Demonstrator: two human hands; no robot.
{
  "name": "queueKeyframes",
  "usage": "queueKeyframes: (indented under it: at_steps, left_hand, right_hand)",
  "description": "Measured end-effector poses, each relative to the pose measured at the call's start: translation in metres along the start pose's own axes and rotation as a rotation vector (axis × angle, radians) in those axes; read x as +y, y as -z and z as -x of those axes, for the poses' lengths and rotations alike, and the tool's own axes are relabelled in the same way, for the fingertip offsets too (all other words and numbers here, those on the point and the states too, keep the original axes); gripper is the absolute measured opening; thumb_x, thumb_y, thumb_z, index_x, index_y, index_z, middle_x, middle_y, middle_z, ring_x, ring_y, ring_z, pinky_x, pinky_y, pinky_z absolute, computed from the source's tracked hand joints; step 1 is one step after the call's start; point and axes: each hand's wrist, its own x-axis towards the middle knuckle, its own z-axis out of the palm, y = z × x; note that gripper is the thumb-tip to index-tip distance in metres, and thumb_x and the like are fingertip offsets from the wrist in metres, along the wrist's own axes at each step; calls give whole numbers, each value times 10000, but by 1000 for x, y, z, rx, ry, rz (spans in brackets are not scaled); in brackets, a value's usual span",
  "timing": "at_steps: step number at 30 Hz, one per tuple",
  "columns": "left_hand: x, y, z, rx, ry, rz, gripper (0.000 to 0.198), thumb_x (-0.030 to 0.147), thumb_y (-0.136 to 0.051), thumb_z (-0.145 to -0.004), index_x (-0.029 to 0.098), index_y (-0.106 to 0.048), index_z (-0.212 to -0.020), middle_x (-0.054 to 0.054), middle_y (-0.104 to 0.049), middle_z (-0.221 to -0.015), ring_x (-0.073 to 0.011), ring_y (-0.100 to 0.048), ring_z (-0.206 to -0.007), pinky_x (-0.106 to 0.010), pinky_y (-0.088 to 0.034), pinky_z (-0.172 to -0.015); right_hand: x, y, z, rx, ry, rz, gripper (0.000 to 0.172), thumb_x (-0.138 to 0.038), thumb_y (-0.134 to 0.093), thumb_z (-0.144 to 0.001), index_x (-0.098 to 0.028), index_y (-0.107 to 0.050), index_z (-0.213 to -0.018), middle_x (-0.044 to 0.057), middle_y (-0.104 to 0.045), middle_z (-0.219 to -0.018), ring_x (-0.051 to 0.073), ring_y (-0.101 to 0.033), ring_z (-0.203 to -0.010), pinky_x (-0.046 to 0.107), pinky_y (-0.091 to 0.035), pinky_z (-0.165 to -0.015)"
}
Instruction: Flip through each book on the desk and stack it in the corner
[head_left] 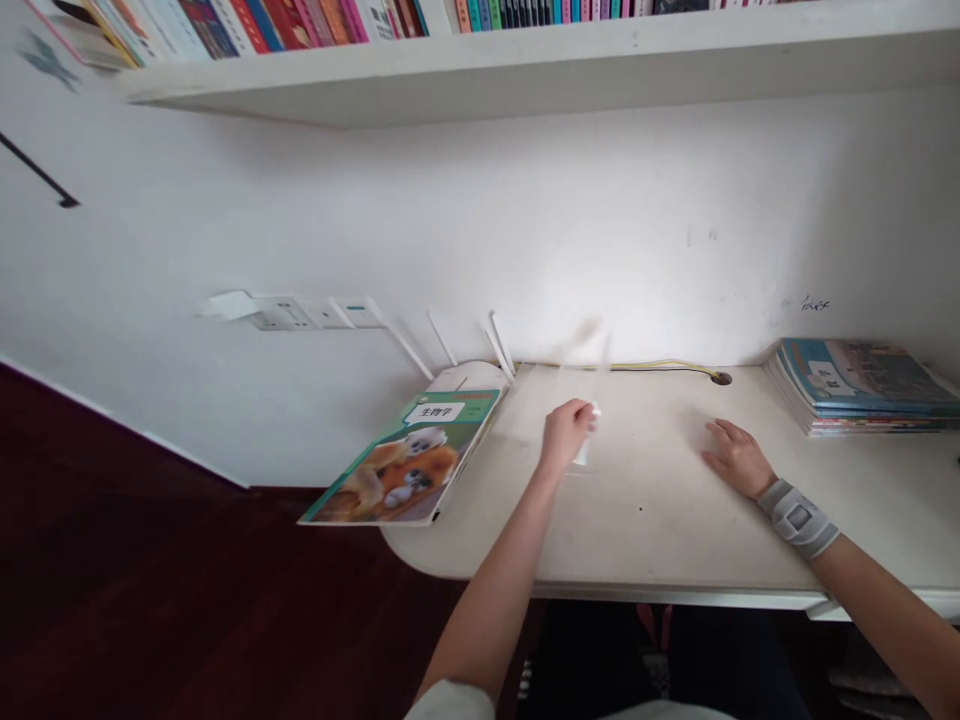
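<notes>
My left hand (pixel 568 435) is closed above the white desk (pixel 637 545). Its fingers grip a thin, see-through strip with a white end (pixel 581 456), too blurred to name. Faint, smeared outlines rise from the fist toward the wall. On the right, my right hand (pixel 739 457) is held low over the desk, fingers loosely apart and nothing in them; whether it touches the surface I cannot tell. A grey band wraps that wrist. Left of my left hand lies a biology textbook (pixel 420 460) with monkeys on its cover, jutting past the desk's left edge.
Behind the textbook stands a white router (pixel 472 377) with several antennas. A yellow cable (pixel 645 364) runs along the wall to a desk hole (pixel 721 378). Stacked books (pixel 862 385) sit at the right. Overhead hangs a white shelf (pixel 525 60) full of books. Wall sockets (pixel 281 313) are at left.
</notes>
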Motion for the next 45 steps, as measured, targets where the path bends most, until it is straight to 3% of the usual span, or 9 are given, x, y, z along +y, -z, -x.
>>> queueKeyframes:
  at_steps: [5, 10, 14, 21, 25, 31, 37, 40, 45]
  left_hand:
    - [94, -16, 50, -192, -157, 974, 299, 477, -499, -840, 182, -496, -892, -42, -693, -794, -158, -675, -636, -261, -525, -595]
    - [129, 6, 91, -279, -189, 1262, 371, 519, -539, -816, 186, -498, -975, -22, -678, -726, -133, -639, -543, -221, -494, -493]
    - [81, 17, 77, -87, -121, 1088, 472, 485, -530, -829, 162, -474, -1168, -12, -661, -694, -89, -558, -437, -185, -431, -424]
    - [-23, -12, 46, -86, 13, 166, 469, 289, -383, -892, 145, -404, -1338, -20, -669, -707, -110, -559, -495, -234, -447, -567]
    - [-40, -18, 56, -135, 60, -295, 462, 260, -369, -897, 136, -439, -1336, -134, -697, -977, -226, -643, -910, -313, -443, -791]
    - [-49, -18, 60, -172, 92, -416, 472, 323, -370, -898, 164, -436, -1338, -141, -685, -1009, -270, -635, -946, -354, -449, -793]
    - [-60, 25, 41, 85, 13, -568, 496, 365, -381, -900, 128, -428, -1333, -175, -568, -1216, -291, -520, -1140, -380, -398, -936]
    - [-84, 61, 24, 235, 131, -722, 530, 356, -409, -883, 78, -419, -1335, -226, -409, -1386, -375, -369, -1274, -478, -321, -1008]
    - [-126, 84, 18, 113, 424, -782, 603, 359, -410, -863, -35, -393, -1319, -352, -367, -1357, -461, -382, -1242, -594, -343, -931]
  right_hand:
    - [-71, 21, 23, 362, 187, -314, 963, -542, -592, -766, -139, -74, -1471, 202, -290, -1463, 321, -297, -1342, 552, -298, -1060]
    - [-102, 52, 51, 712, -66, -515, 683, -321, -457, -891, -198, -115, -1469, 155, -278, -1477, 283, -327, -1337, 538, -342, -1042]
    - [-67, 73, 65, 855, -38, -194, 520, -127, -418, -887, -295, -376, -1378, 82, -390, -1433, 265, -354, -1327, 548, -278, -1067]
    - [-25, 50, 83, 291, 83, 255, 393, -109, -448, -867, -242, -582, -1211, 103, -534, -1326, 268, -428, -1277, 523, -232, -1083]
    - [-23, 24, 97, 164, 146, 239, 349, -146, -421, -890, -241, -619, -1161, 100, -544, -1316, 259, -445, -1263, 501, -302, -1052]
    - [-23, 14, 107, 142, 194, 115, 377, -426, -472, -895, -203, -612, -1166, 119, -572, -1272, 244, -521, -1187, 419, -421, -989]
    - [-19, 15, 107, 221, 151, -18, 499, -472, -497, -869, -169, -518, -1265, 163, -514, -1314, 284, -459, -1240, 459, -440, -979]
    - [-15, 12, 109, 297, 81, -82, 497, -448, -460, -892, -156, -473, -1294, 174, -516, -1295, 287, -463, -1229, 464, -458, -958]
    - [-9, 4, 111, 310, 44, -80, 509, -476, -434, -895, -137, -480, -1274, 185, -533, -1262, 300, -488, -1196, 474, -465, -943]
